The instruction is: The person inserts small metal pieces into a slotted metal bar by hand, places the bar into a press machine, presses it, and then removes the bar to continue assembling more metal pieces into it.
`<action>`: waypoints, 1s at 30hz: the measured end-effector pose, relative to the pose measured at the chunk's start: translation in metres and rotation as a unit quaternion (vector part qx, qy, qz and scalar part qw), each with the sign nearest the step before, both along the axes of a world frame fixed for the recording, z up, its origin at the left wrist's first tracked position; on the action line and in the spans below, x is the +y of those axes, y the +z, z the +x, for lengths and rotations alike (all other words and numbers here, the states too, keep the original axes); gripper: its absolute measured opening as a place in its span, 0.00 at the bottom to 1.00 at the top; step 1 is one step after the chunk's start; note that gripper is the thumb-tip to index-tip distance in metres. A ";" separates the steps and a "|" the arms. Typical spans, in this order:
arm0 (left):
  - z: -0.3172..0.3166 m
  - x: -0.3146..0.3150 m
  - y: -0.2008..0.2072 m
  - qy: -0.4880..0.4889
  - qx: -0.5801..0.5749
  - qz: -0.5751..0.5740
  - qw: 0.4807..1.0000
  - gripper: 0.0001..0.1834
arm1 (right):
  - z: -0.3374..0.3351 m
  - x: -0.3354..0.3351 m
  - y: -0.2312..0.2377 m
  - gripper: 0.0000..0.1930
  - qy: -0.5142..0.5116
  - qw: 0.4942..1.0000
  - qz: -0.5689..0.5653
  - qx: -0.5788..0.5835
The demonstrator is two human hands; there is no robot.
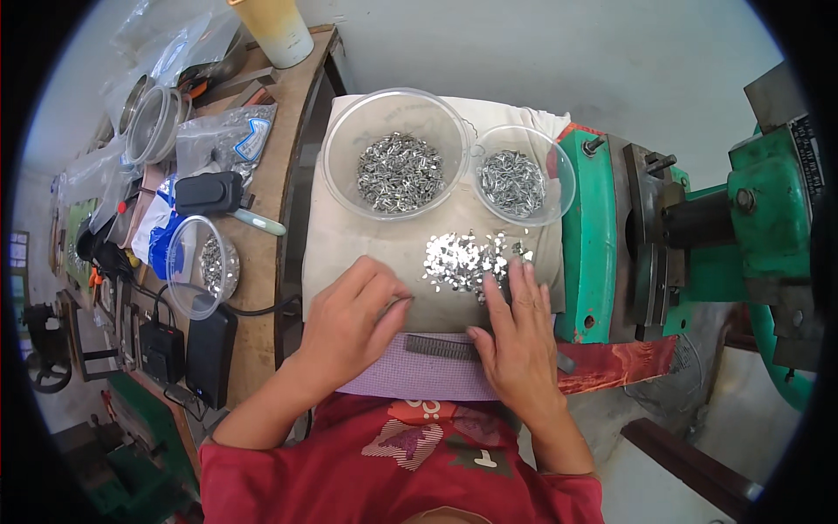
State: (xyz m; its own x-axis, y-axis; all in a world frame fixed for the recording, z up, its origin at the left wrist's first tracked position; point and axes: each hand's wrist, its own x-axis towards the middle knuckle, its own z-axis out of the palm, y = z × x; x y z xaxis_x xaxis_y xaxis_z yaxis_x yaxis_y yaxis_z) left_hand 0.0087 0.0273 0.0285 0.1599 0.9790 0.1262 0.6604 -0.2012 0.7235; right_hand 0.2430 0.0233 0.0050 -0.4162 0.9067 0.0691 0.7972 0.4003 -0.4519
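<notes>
A pile of small shiny flat metal pieces is spread on the beige cloth in front of me. My right hand lies palm down at the pile's near right side, fingers stretched out and fingertips on the pieces. To the left of the pile, my left hand is curled with thumb and fingers drawn together; what they hold, if anything, is too small to make out. Between my hands, near my body, a dark ridged strip lies on a purple cloth.
Behind the pile stand a large clear tub and a smaller clear tub, both holding small metal parts. A green machine press borders the right. On the left wooden bench are another clear tub, plastic bags and a black power bank.
</notes>
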 end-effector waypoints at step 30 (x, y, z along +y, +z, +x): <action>0.005 -0.025 -0.017 -0.165 0.036 -0.022 0.985 0.15 | 0.020 -0.005 0.002 0.10 -0.061 0.990 0.118 -0.045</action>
